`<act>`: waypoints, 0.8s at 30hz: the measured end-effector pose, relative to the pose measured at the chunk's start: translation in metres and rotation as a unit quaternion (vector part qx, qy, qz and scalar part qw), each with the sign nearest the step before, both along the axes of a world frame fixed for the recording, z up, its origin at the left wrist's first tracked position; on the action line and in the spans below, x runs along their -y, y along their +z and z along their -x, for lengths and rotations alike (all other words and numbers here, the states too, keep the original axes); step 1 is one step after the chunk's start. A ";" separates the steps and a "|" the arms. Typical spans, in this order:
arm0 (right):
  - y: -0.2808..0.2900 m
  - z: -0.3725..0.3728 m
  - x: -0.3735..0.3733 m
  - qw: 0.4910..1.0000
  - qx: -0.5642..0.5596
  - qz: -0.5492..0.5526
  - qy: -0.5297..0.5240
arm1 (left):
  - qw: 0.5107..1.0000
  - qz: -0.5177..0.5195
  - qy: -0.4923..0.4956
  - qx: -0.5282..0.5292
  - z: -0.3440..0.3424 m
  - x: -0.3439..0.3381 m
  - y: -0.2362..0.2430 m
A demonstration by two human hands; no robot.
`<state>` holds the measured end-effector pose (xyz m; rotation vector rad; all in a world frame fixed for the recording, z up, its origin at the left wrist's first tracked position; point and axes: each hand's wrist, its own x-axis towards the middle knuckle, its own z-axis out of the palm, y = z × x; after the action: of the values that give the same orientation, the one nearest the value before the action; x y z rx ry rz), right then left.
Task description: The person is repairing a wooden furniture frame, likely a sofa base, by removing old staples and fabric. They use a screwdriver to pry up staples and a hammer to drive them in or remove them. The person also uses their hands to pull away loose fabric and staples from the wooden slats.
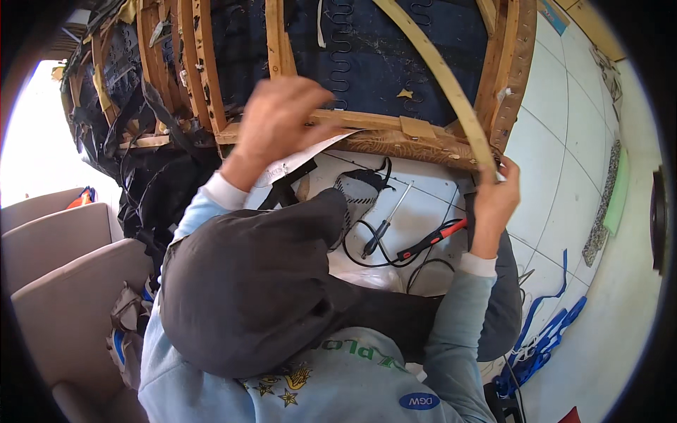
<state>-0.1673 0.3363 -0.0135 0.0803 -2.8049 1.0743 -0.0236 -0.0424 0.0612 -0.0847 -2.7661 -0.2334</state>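
An upturned wooden sofa frame (pixel 199 77) lies before me, with zigzag springs (pixel 341 42) and dark cloth inside it. My right hand (pixel 496 199) pinches the near end of a long, pale yellow strip (pixel 438 65) at the frame's right corner. The strip bows up and away across the frame. Brown patterned fabric (pixel 395 146) covers the near rail. Over that rail's left part, my left hand (pixel 285 116) is raised, blurred, thumb apart from the fingers and nothing visible between them. Below it a white printed sheet (pixel 303 155) runs along the rail.
A screwdriver (pixel 386 227) and a red-and-black corded tool (pixel 430 240) lie on the white tiles between my legs. Torn black cloth (pixel 151 183) hangs at left, beside beige panels (pixel 77 264). Blue straps (pixel 546 345) and a green strip (pixel 616 190) lie at right.
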 end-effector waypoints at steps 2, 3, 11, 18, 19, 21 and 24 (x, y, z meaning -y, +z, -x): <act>-0.003 0.016 -0.007 0.977 -0.210 -0.031 -0.025 | 0.995 -0.038 0.008 0.095 0.000 -0.029 -0.006; 0.009 0.014 0.001 0.977 -0.210 -0.017 -0.031 | 0.994 -0.032 0.009 0.108 -0.003 -0.035 -0.016; 0.022 -0.070 0.118 0.932 0.195 0.218 0.212 | 0.969 -0.024 0.013 0.244 0.001 -0.024 -0.021; 0.005 -0.096 0.185 0.896 0.319 0.212 0.225 | 0.950 -0.122 -0.070 0.277 -0.009 -0.011 -0.035; 0.005 -0.095 0.191 0.893 0.336 0.209 0.215 | 0.950 -0.145 -0.072 0.265 -0.013 -0.011 -0.039; 0.006 -0.095 0.200 0.887 0.384 0.175 0.186 | 0.942 -0.179 -0.063 0.278 -0.015 -0.013 -0.032; -0.008 -0.098 0.201 0.861 0.410 0.259 0.153 | 0.940 -0.201 -0.064 0.269 -0.015 -0.015 -0.032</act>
<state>-0.0696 0.1355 -0.0215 0.0062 -3.0813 2.3913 -0.0084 -0.0277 0.0297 -0.1076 -3.1773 -0.9831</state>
